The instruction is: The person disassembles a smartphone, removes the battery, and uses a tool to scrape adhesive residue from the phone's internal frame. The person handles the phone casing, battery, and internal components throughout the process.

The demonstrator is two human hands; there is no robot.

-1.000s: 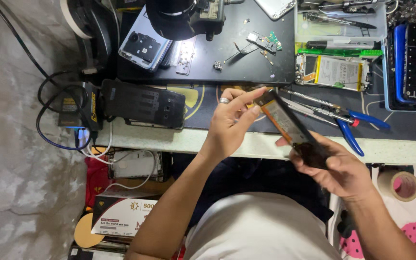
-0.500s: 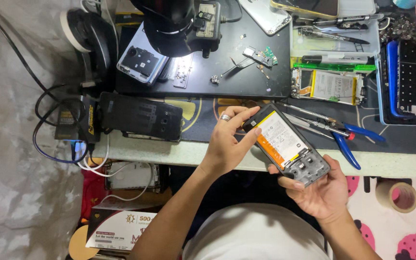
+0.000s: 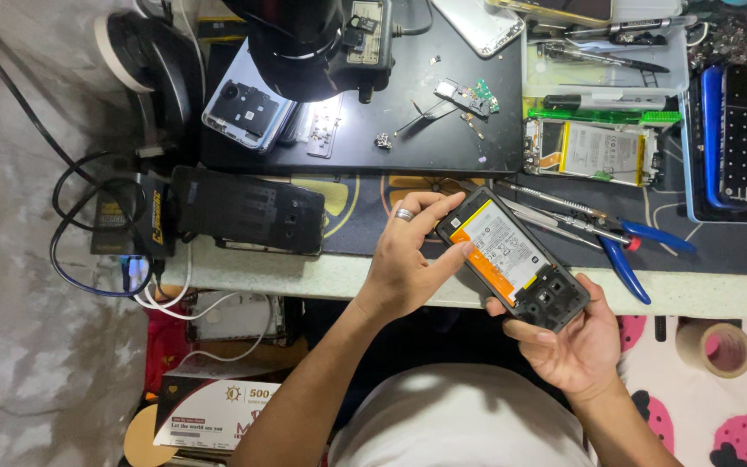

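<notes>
An opened phone (image 3: 512, 259), its battery showing, is held tilted above the near edge of the table (image 3: 304, 272). It is gripped at its near end by the right hand (image 3: 568, 342). Its far left edge is pinched by the left hand (image 3: 408, 259). Blue-handled pliers (image 3: 628, 251) lie just right of it.

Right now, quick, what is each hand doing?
Left hand: fingers pinching the top edge of the opened phone.
Right hand: closed around the phone's lower end, holding it up.
</notes>
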